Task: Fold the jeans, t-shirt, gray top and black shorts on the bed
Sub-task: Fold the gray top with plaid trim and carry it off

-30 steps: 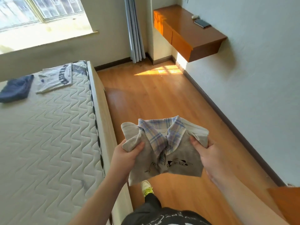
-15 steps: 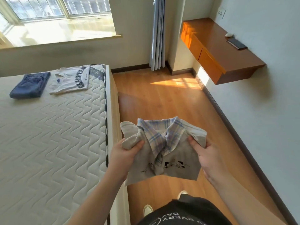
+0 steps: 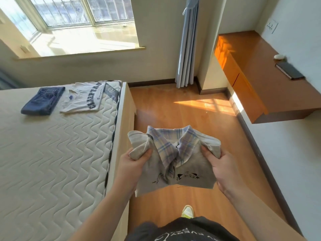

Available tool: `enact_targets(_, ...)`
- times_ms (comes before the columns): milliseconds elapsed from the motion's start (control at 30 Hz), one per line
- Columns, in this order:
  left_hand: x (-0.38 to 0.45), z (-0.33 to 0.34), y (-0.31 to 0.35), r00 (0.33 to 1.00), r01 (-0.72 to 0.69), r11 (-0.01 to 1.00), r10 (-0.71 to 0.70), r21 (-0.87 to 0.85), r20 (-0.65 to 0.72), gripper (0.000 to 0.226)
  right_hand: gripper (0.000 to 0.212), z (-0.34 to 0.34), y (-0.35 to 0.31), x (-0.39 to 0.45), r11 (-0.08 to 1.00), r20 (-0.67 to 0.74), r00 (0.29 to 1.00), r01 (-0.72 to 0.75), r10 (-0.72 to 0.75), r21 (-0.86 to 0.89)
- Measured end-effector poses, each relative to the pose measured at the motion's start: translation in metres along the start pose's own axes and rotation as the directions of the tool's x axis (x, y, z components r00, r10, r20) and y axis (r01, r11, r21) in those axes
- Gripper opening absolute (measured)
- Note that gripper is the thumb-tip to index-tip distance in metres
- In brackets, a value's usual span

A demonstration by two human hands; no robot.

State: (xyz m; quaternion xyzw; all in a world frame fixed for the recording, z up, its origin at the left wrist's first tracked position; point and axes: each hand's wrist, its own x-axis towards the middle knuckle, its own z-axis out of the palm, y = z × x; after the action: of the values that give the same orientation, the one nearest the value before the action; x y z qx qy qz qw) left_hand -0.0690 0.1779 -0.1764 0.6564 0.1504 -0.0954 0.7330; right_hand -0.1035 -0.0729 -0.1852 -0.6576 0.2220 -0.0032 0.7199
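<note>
On the far left of the bed (image 3: 52, 153), folded blue jeans (image 3: 43, 100) lie on the quilted mattress, and just to their right rests a folded white t-shirt (image 3: 83, 100). Its dark block lettering runs sideways and reads roughly "CLASPTAU", though the word cannot be made out with certainty; a small script logo beside it looks like Champion, and a small blue mark sits on the chest.

Near the bed's right edge, above the wooden floor (image 3: 182, 105), the left hand (image 3: 132, 166) grips a bunched corner of the gray top (image 3: 189, 169), fingers and thumb curled round the cloth. The top, folded, hangs in the air between both hands, its blue-and-white plaid collar uppermost and a small black printed drawing low on the front. The right hand (image 3: 224, 167) pinches the opposite shoulder, thumb on top. The hands are apart, one at each side of the garment.

At the bottom, the person's black shirt (image 3: 182, 230) shows white letters seen upside down: "EVERY".

On the far right, a wall-mounted wooden tabletop (image 3: 257, 70) carries a dark phone (image 3: 289, 70) and a small white object (image 3: 279, 56).
</note>
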Motion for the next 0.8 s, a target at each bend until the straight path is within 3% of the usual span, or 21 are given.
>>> enact_targets(233, 0.066, 0.013, 0.033, 0.996, -0.013, 0.999, 0.010, -0.036, -0.090, 0.021, 0.022, 0.022, -0.035, 0.097, 0.994, 0.118, 0.992, 0.063, -0.053, -0.084)
enact_targets(467, 0.160, -0.012, 0.058, 0.986, -0.017, 1.000, 0.014, -0.016, -0.165, 0.017, 0.021, 0.095, -0.050, 0.199, 0.984, 0.240, 0.969, 0.102, -0.064, -0.146)
enact_targets(667, 0.242, -0.046, 0.090, 0.998, 0.004, 0.998, -0.009, -0.068, -0.066, 0.026, 0.018, 0.167, -0.073, 0.282, 0.974, 0.272, 0.960, 0.122, -0.067, -0.191)
enact_targets(800, 0.290, -0.069, 0.115, 0.993, -0.011, 0.996, 0.000, -0.091, -0.116, 0.039, 0.018, 0.214, -0.093, 0.327, 0.970, 0.308, 0.948, 0.144, -0.079, -0.195)
